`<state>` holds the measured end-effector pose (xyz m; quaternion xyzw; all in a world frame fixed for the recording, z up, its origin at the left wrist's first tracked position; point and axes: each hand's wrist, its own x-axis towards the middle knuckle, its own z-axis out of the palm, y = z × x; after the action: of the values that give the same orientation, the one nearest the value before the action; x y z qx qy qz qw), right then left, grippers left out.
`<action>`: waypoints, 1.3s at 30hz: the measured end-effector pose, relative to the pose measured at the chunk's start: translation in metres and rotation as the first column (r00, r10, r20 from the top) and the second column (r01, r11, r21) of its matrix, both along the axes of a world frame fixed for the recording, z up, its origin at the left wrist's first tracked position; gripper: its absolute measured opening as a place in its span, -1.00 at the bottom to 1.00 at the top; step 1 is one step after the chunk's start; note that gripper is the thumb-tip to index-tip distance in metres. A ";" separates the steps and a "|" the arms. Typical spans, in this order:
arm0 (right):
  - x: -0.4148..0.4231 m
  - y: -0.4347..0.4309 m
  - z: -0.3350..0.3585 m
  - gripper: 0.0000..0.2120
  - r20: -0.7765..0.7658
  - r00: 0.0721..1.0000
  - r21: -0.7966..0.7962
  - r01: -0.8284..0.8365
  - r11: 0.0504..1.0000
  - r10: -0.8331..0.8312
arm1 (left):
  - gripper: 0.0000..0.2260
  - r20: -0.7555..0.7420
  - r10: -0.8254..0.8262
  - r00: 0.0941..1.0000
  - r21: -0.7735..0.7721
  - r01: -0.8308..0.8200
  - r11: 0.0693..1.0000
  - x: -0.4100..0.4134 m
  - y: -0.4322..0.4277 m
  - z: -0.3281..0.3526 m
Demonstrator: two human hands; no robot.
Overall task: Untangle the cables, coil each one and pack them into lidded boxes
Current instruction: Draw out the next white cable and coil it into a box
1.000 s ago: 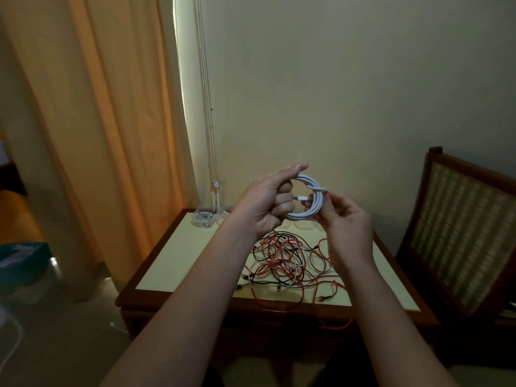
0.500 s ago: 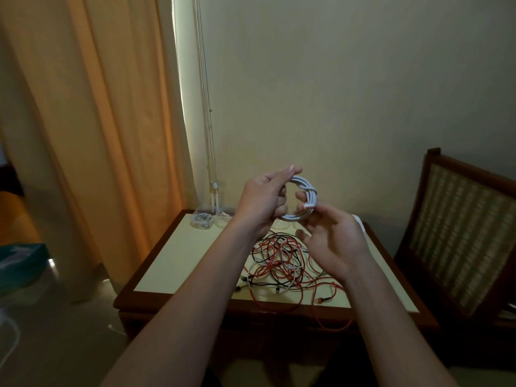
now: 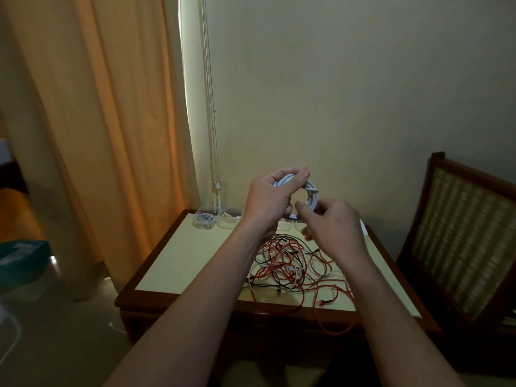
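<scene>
Head view: your left hand [image 3: 268,201] grips the coiled white cable [image 3: 311,191] above the counter [image 3: 178,263], your right hand [image 3: 333,227] sits at its lower edge, can't tell if gripping, with the red-black tangle [image 3: 290,263] on the counter below.

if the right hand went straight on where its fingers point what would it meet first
Probably the white cable coil held in the left hand: the right hand points its fingertips at the coil's lower part, though depth is unclear.

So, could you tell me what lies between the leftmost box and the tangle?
Only bare tabletop shows between box and tangle in the head view; the left forearm covers part.
</scene>
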<state>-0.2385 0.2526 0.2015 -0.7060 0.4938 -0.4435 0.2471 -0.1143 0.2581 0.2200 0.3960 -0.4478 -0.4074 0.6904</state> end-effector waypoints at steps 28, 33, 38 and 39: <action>-0.006 0.006 -0.007 -0.79 0.598 0.769 0.026 -0.300 0.954 0.226 | -0.92 -0.517 -0.244 0.820 -0.031 0.267 0.963 0.006 -0.006 0.016; -0.004 -0.012 -0.006 -0.76 0.638 0.738 0.077 -0.347 0.935 0.221 | -0.87 -0.437 -0.156 0.886 -0.007 0.170 0.985 0.012 -0.021 -0.004; 0.008 -0.052 -0.023 -0.73 0.539 0.834 0.192 -0.259 0.947 0.118 | -0.76 -0.059 0.099 0.993 0.158 -0.088 0.983 0.025 -0.041 -0.044; 0.010 -0.063 -0.029 -0.74 0.523 0.847 0.215 -0.243 0.946 0.099 | -0.74 0.002 0.098 0.995 0.194 -0.096 0.976 0.030 -0.044 -0.053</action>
<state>-0.2284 0.1897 0.1728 -0.5656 0.4027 -0.5164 0.5013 -0.0846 0.2136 0.1668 0.4811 -0.3834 -0.4166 0.6693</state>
